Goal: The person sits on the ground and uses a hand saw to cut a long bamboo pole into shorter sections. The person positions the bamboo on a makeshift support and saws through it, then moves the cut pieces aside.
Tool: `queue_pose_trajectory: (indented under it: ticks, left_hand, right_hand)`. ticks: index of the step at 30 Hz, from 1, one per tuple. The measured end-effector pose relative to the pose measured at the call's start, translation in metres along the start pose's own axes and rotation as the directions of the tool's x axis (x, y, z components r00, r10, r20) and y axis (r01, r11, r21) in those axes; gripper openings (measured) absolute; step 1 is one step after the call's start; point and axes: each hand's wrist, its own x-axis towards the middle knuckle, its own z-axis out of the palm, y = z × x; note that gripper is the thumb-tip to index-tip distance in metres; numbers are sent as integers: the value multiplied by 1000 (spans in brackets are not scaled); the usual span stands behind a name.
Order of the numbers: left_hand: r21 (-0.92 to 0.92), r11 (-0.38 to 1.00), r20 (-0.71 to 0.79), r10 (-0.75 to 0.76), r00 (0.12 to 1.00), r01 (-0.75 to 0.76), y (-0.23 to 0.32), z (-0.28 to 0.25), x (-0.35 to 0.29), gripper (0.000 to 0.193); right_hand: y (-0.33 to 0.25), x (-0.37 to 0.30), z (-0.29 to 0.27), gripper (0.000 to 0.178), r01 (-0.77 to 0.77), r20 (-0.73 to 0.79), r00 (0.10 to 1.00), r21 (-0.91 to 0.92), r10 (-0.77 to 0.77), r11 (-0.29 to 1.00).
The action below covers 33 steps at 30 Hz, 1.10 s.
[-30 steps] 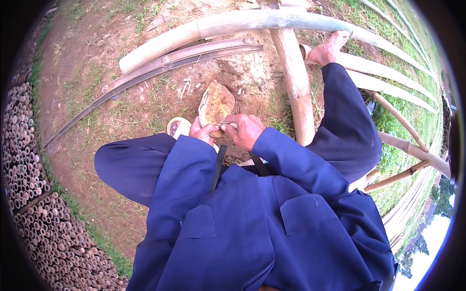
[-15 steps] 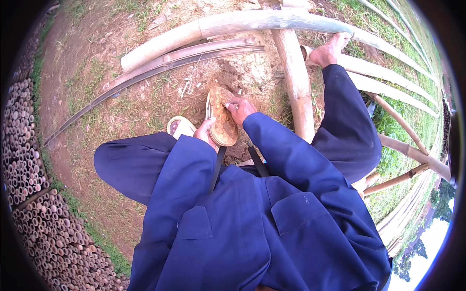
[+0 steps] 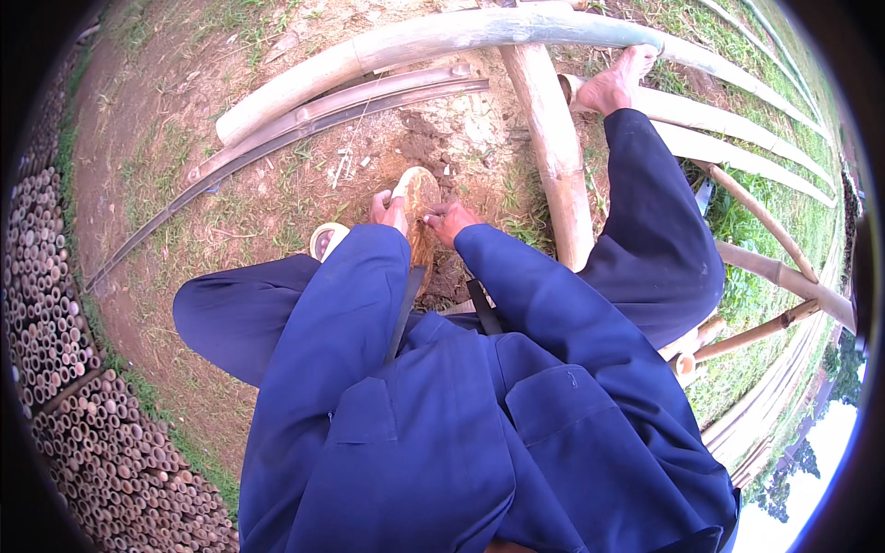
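The left hand [image 3: 389, 212] is closed around the near left edge of a pale, rounded wooden piece [image 3: 422, 195] — a flat slab of wood or split bamboo standing on edge on the bare dirt between the person's knees. The right hand [image 3: 449, 221] grips the same piece from its right side, fingers curled against the face; whether it also holds a small tool I cannot tell, since the sleeve hides the palm. Both blue sleeves meet just behind the wooden piece, and a black strap hangs down between them.

Just left of the wooden piece a sandalled foot [image 3: 326, 241] pokes out from under the left trouser leg. Right of it a thick upright bamboo post [image 3: 553, 147] runs away toward a long horizontal bamboo pole [image 3: 442, 37], and the person's bare right foot [image 3: 616, 85] rests up by that pole. Further left of the wooden piece lies a split bamboo length [image 3: 304, 124] on the dirt, and far left a stack of cut bamboo ends [image 3: 55, 350].

The risk I see: the piece is balanced on its narrow edge in loose soil, so it could twist or slip under pressure — and with fingers wrapped close on both sides, a slip could pinch or scrape them.
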Motion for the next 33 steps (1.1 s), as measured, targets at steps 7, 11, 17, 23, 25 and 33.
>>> queue_pose_trajectory:
  ticks: [7,11,17,23,25,33]
  left_hand:
    - [456,848,290,145,946,-269,52,0,16,46]
    - [490,827,221,188,957,-275,81,-33,13,35]
    - [190,954,215,191,958,-233,169,-111,-34,33]
    - [50,987,191,144,971,-156,140,-130,-45,33]
    - [-146,985,180,118,977,-92,128,-123,-45,32]
    - [-236,961,262,203,943,-141,132,-100,-56,34]
  right_hand:
    - [14,8,-2,40,72,86,994,-3,-72,997]
    - [4,7,-13,41,130,-96,989,160,-115,979]
    - [-53,-27,-44,35,442,-266,888,265,-375,857]
    - [-51,-29,-22,32,502,-260,861,290,-438,815]
    - [-53,-38,-27,32,520,-250,851,269,-463,811]
    - [-54,-80,-48,26,493,-267,866,315,-422,811]
